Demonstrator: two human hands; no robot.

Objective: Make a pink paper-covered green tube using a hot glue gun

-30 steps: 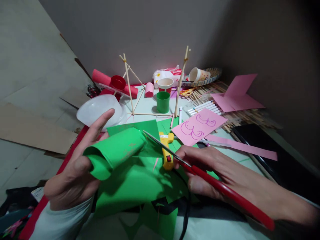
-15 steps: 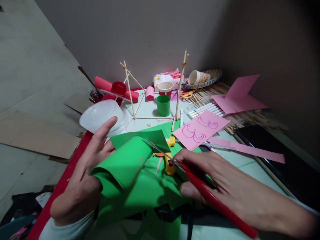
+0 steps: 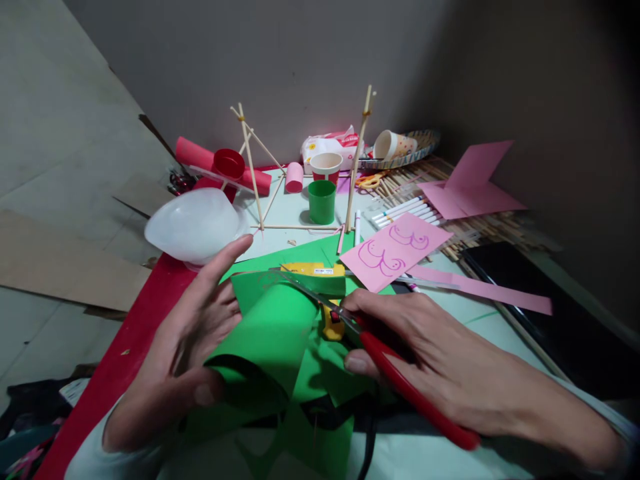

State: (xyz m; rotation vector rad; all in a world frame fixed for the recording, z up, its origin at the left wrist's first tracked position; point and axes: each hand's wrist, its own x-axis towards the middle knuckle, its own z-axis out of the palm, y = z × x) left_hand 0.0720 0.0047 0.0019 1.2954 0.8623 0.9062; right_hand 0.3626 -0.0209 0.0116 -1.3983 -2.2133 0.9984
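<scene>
Shifted toward four o'clock since earlier, with left hand (image 3: 187, 339) spread around green roll (image 3: 270, 327) at seven; gripping red-handled scissors (image 3: 377, 350) in right hand (image 3: 427, 340) at four.

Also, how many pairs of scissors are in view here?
2 that I can make out: red-handled scissors in the right hand, and orange-handled scissors at the back, beside the loose sticks. More could be hidden under the green paper.
</scene>
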